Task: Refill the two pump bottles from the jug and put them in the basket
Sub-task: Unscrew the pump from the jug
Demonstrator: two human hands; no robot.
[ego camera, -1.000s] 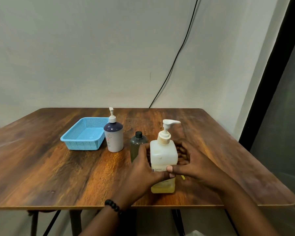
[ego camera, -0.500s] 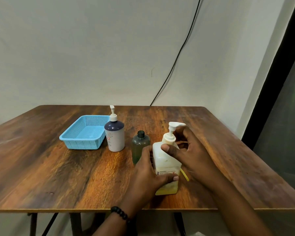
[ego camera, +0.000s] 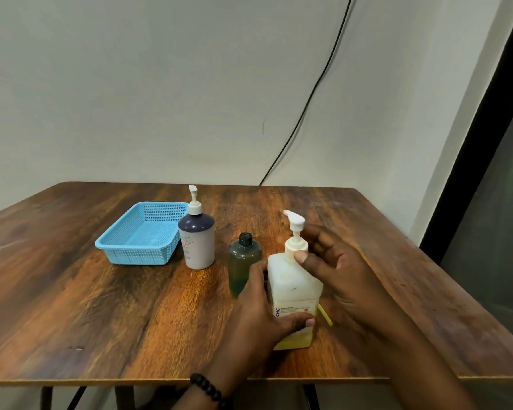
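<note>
On the wooden table (ego camera: 107,306), the left hand (ego camera: 258,315) grips the square pump bottle (ego camera: 293,279); the right hand (ego camera: 338,264) pinches its collar. At ten o'clock beyond: green jug (ego camera: 243,261), round pump bottle (ego camera: 196,241), blue basket (ego camera: 125,247); a black cable (ego camera: 308,96) crosses the wall

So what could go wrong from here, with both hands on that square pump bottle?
The left hand grips the square translucent pump bottle low while the right hand pinches its white pump collar; twisting could tip it, as it looks slightly tilted. The dark green capped bottle stands right beside the left hand's fingers and could get knocked over. A dripping pump tube could soil the wooden table.
</note>
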